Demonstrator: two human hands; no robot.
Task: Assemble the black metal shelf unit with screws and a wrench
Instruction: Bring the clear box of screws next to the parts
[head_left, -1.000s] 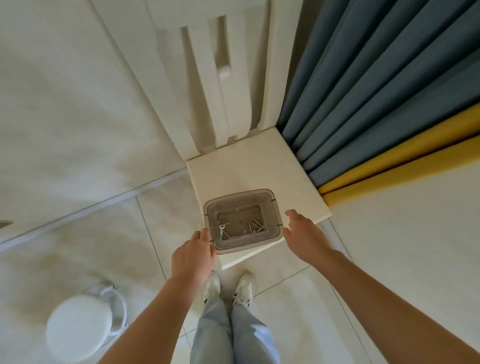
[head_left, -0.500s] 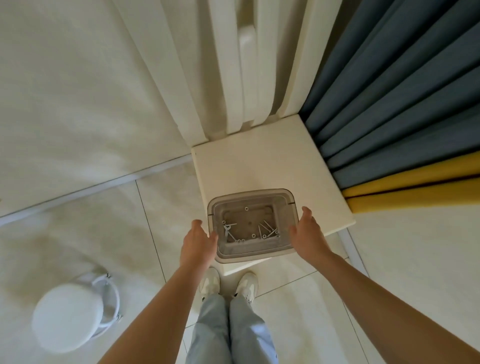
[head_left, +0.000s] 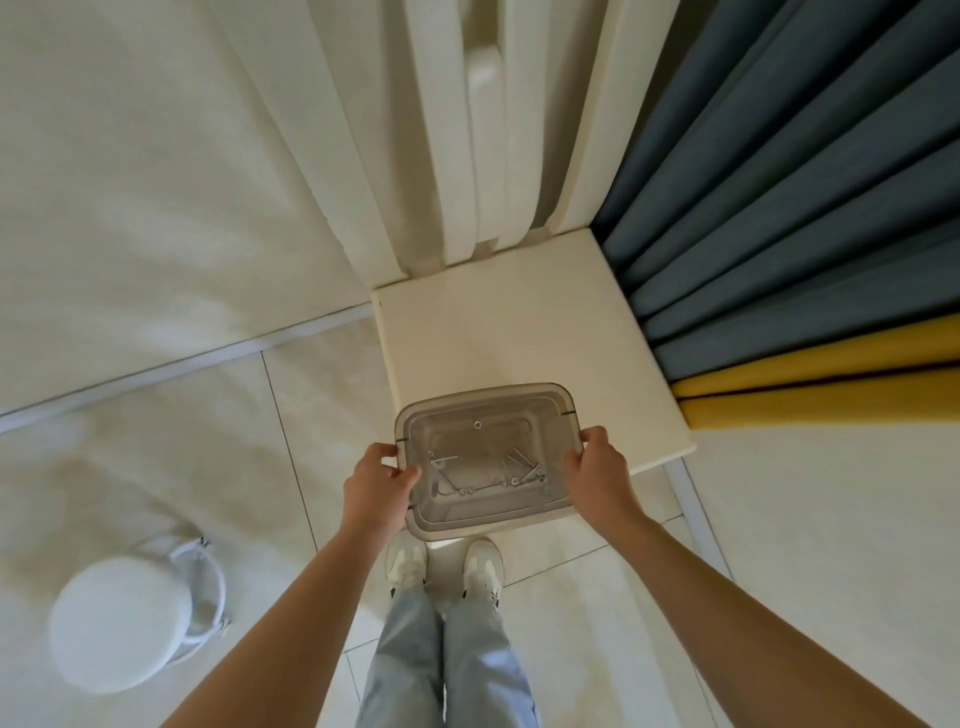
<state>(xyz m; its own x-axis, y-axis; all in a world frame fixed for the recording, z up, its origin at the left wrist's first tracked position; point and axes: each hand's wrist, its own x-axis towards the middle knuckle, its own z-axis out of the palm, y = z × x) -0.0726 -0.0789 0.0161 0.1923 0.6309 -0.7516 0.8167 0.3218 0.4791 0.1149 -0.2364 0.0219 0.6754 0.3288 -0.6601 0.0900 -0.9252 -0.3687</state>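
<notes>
Pinching one clear screw box (head_left: 483, 396) at one chair (head_left: 509, 332), left hand (head_left: 376, 486) and right hand (head_left: 597, 475) grip opposite ends.

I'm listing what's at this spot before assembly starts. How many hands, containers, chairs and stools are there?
Hands: 2, left hand and right hand
Containers: 1, clear container
Chairs: 1, white chair
Stools: 1, white stool
Total: 5
The metal hardware inside the container is too small to count.

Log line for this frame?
left hand holds clear plastic container left side | right hand holds right side | container overhangs chair seat front edge | screws inside
</notes>
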